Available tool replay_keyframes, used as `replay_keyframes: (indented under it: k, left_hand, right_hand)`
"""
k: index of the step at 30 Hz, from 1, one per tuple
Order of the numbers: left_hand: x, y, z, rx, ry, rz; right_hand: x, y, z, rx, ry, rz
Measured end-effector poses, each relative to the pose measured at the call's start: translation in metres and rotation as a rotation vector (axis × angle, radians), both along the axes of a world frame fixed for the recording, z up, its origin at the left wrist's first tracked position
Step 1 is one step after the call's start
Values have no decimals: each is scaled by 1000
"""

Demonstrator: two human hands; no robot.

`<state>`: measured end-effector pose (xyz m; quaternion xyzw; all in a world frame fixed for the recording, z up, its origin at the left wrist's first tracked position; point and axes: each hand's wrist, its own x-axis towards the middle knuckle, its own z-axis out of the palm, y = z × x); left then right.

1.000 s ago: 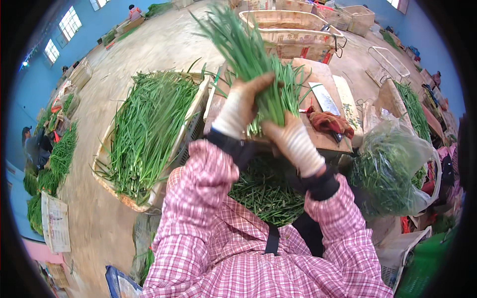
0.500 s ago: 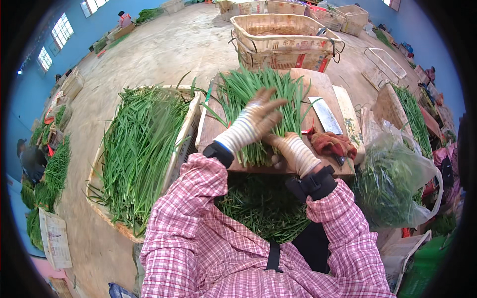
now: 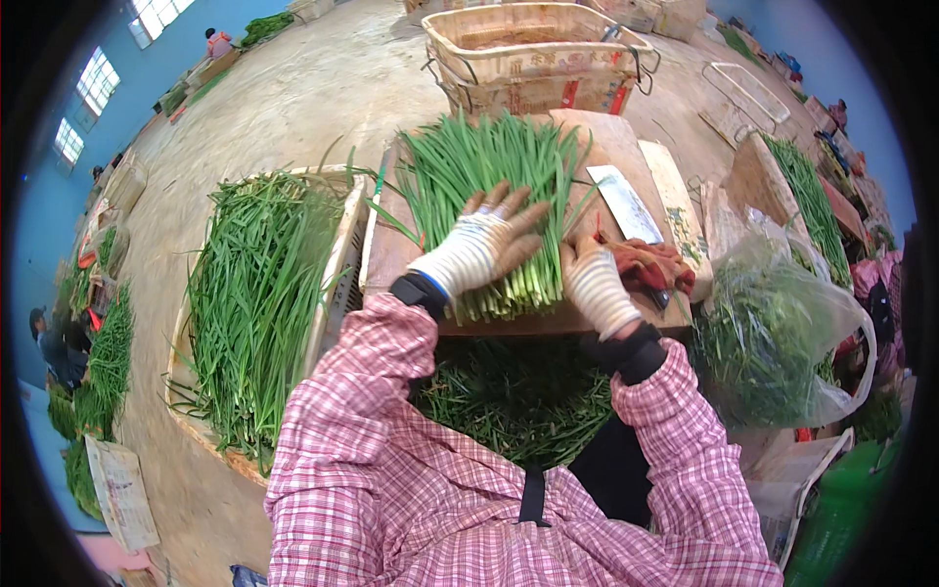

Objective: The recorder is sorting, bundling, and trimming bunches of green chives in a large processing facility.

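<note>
Both hands (gloved, open) press chives on wooden board, concrete floor.

I see one bundle of green chives lying flat on the wooden board. Cut, pale-green ends sit flush at the board's near edge; leaf tips fan outward toward the far edge.

green chives; white gloves; pink plaid sleeves
</note>
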<state>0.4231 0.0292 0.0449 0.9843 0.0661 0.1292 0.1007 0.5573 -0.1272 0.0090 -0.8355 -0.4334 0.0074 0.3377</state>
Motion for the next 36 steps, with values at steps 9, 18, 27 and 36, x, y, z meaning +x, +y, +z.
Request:
replay_keyframes:
  k: [9, 18, 27, 36]
  left_hand:
    - [-54, 44, 23, -791, -490, 162]
    - [-114, 47, 13, -411, 38, 559]
    - [-91, 55, 2, -467, 50, 535]
    - [-105, 49, 10, -972, -243, 311]
  right_hand:
    - [67, -23, 20, -97, -128, 152]
    - [71, -7, 49, -373, 93, -23]
    - [80, 10, -11, -67, 132, -51]
    - [64, 10, 2, 59, 210, -107]
